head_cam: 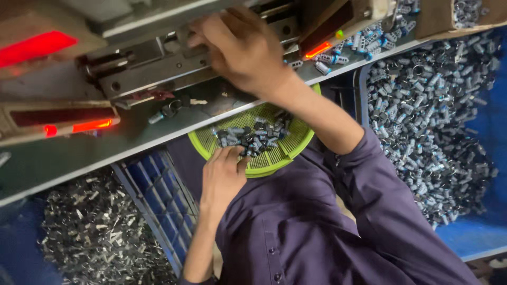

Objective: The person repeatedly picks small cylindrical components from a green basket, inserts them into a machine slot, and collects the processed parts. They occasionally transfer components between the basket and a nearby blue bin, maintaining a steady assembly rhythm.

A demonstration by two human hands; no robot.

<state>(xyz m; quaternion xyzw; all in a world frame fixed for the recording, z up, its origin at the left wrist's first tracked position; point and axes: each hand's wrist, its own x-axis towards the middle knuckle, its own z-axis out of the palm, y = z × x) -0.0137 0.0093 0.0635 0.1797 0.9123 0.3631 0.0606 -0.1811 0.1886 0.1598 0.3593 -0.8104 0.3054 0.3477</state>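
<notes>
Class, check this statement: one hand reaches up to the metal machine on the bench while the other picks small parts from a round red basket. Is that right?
Not quite. The head view shows the basket is lime green, not red. The rest holds: the right hand reaches up to the metal machine on the bench, while the left hand picks at the small parts in the round basket.

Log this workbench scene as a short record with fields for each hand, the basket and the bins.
Left hand: left hand rests on the rim of the round green plastic mesh basket, fingers in its small dark metal parts.
Right hand: right hand reaches up to the grey metal machine fixture; grip hidden.
Right bin: blue bin heaped with grey cylindrical parts.
Left bin: metal scrap pieces.
</notes>
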